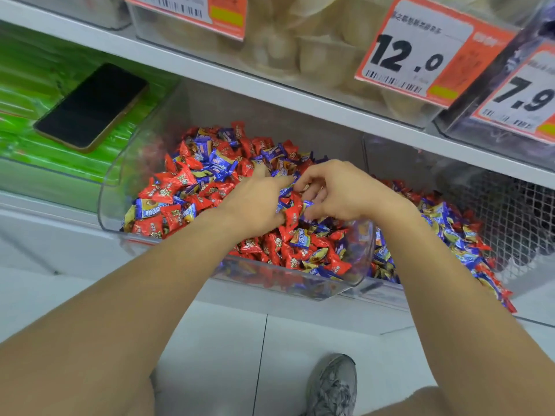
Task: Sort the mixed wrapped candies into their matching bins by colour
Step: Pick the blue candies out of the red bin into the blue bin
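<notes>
Little was sorted, I judged: the clear plastic bin [168, 121] at centre frame held mixed red and blue wrapped candies [186, 187]. My left hand [255, 205] lay released on them; my right hand [336, 190] curled, its grip unclear.

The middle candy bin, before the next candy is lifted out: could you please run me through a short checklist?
1. Both hands in the middle bin: left hand and right hand rest on the pile. Ok.
2. Colours separated here: red candies and blue candies lie mixed. Not ok.
3. Right-hand bin one colour only: it holds red and blue. Not ok.
4. One candy held: the right hand's fingers curl over the wrappers, but which one they pinch is hidden. Cannot tell.
5. Phone out of the way, on the green packs. Ok.
</notes>
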The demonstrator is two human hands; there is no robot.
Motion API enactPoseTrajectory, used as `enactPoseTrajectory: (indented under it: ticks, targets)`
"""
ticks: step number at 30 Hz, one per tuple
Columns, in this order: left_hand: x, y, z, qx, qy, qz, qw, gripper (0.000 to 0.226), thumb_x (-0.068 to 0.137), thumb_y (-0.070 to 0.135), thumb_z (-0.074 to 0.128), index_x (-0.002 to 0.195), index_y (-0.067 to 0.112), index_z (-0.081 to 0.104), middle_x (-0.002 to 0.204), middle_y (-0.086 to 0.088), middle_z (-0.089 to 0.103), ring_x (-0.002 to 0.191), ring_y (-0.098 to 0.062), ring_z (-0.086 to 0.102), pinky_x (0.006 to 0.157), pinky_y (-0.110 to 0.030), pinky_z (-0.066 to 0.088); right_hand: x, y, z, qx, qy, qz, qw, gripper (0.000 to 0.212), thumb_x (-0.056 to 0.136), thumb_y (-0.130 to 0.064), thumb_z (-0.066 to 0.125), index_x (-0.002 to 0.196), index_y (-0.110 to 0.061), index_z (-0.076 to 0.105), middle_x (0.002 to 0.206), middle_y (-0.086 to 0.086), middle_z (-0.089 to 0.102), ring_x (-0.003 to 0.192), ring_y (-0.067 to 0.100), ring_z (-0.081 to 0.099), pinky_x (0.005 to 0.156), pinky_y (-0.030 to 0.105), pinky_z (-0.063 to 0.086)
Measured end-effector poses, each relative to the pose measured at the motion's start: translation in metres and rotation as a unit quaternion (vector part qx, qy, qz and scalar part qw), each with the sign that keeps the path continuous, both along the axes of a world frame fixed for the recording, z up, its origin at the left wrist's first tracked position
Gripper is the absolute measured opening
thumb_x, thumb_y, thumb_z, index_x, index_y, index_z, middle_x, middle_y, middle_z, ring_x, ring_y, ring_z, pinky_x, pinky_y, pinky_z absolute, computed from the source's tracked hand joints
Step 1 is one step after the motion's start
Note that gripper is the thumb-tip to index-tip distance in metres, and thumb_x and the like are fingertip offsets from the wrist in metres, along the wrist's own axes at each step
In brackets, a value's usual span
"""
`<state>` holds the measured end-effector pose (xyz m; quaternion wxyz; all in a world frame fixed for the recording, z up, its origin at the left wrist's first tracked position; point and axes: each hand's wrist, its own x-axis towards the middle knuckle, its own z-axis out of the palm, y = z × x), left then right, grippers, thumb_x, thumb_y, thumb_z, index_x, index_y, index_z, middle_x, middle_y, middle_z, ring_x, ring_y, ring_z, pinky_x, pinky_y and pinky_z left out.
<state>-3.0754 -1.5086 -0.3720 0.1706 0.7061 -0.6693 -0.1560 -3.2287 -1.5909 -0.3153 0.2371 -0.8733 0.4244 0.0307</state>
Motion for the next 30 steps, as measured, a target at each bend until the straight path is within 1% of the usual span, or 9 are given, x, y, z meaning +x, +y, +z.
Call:
enactPoseTrajectory:
  ticks: [5, 10, 12, 14, 17, 19, 22, 26, 30]
  targets:
    - [0.012, -0.002, 0.005, -0.005, 0.005, -0.024, 1.0, 0.033, 0.083, 0.022, 0.076, 0.116, 0.02, 0.071, 0.116, -0.008, 0.063, 0.104, -0.023, 0.059, 0.086, -0.024, 0.04, -0.012, -0.003, 0.017, -0.077, 0.007, 0.026, 0.997, 0.018, 0.088, -0.014, 0.066, 0.1, -0.026, 0.07, 0.084, -0.016, 0.063, 0.068, -0.004, 0.059, 0.068, 0.013, 0.048]
    - [0.025, 0.003, 0.009, -0.025, 0.053, -0.019, 0.998, 0.014, 0.082, 0.014, 0.075, 0.093, 0.023, 0.074, 0.102, 0.004, 0.07, 0.074, 0.002, 0.053, 0.072, -0.016, 0.038, -0.011, 0.0, 0.02, -0.078, 0.012, 0.005, 0.997, 0.033, 0.092, -0.005, 0.042, 0.097, -0.02, 0.07, 0.085, 0.001, 0.068, 0.064, 0.012, 0.06, 0.056, 0.02, 0.046]
    - [0.03, 0.006, 0.011, -0.037, 0.114, 0.001, 0.993, 0.015, 0.081, 0.014, 0.076, 0.093, 0.021, 0.072, 0.097, 0.006, 0.069, 0.067, 0.004, 0.051, 0.063, -0.012, 0.038, -0.01, 0.0, 0.02, -0.064, 0.035, 0.009, 0.997, 0.028, 0.095, -0.011, 0.044, 0.096, -0.015, 0.071, 0.076, -0.003, 0.065, 0.062, 0.012, 0.058, 0.057, 0.024, 0.046]
    - [0.033, 0.01, 0.014, -0.05, 0.179, 0.028, 0.982, 0.018, 0.081, 0.015, 0.077, 0.097, 0.018, 0.07, 0.096, 0.005, 0.069, 0.064, -0.009, 0.057, 0.063, -0.013, 0.046, -0.01, 0.0, 0.019, -0.07, 0.073, 0.029, 0.994, 0.022, 0.092, -0.031, 0.061, 0.103, -0.015, 0.071, 0.095, -0.007, 0.068, 0.086, 0.012, 0.062, 0.074, 0.027, 0.048]
    - [0.034, 0.013, 0.021, -0.052, 0.351, 0.066, 0.933, 0.026, 0.082, 0.006, 0.075, 0.105, 0.015, 0.066, 0.093, 0.003, 0.072, 0.071, -0.014, 0.066, 0.068, -0.022, 0.054, -0.007, -0.001, 0.009, -0.096, 0.159, 0.062, 0.981, 0.053, 0.073, -0.049, 0.081, 0.118, -0.024, 0.067, 0.119, 0.0, 0.058, 0.115, 0.02, 0.053, 0.093, 0.031, 0.045]
    - [0.033, 0.014, 0.027, -0.026, 0.471, 0.084, 0.878, 0.032, 0.084, -0.003, 0.07, 0.11, 0.015, 0.065, 0.089, -0.005, 0.072, 0.071, -0.017, 0.064, 0.069, -0.03, 0.055, 0.001, 0.002, -0.004, -0.093, 0.146, 0.069, 0.982, 0.045, 0.073, -0.046, 0.083, 0.11, -0.023, 0.071, 0.11, 0.001, 0.059, 0.112, 0.02, 0.054, 0.09, 0.032, 0.047]
    - [0.032, 0.015, 0.027, 0.018, 0.543, 0.085, 0.835, 0.039, 0.088, -0.008, 0.063, 0.119, 0.016, 0.062, 0.084, -0.008, 0.063, 0.067, -0.015, 0.062, 0.073, -0.038, 0.061, 0.007, 0.003, -0.017, -0.087, 0.097, 0.067, 0.989, 0.023, 0.08, -0.038, 0.079, 0.089, -0.017, 0.073, 0.101, 0.003, 0.066, 0.101, 0.023, 0.062, 0.084, 0.033, 0.051]
    - [0.038, 0.018, 0.02, 0.015, 0.418, 0.065, 0.906, 0.026, 0.093, -0.003, 0.059, 0.11, 0.015, 0.064, 0.093, -0.005, 0.065, 0.067, -0.017, 0.071, 0.078, -0.039, 0.061, 0.005, 0.001, -0.009, -0.096, 0.064, 0.031, 0.993, 0.04, 0.096, -0.042, 0.06, 0.091, -0.002, 0.066, 0.087, 0.014, 0.063, 0.085, 0.034, 0.06, 0.073, 0.039, 0.05]
    - [0.039, 0.016, 0.02, 0.007, 0.336, 0.068, 0.939, 0.021, 0.096, 0.006, 0.057, 0.102, 0.025, 0.063, 0.084, -0.012, 0.07, 0.065, -0.021, 0.068, 0.072, -0.036, 0.058, 0.004, 0.003, 0.008, -0.14, 0.043, 0.039, 0.988, 0.035, 0.101, -0.037, 0.052, 0.091, -0.004, 0.058, 0.081, 0.007, 0.061, 0.074, 0.025, 0.055, 0.067, 0.034, 0.041]
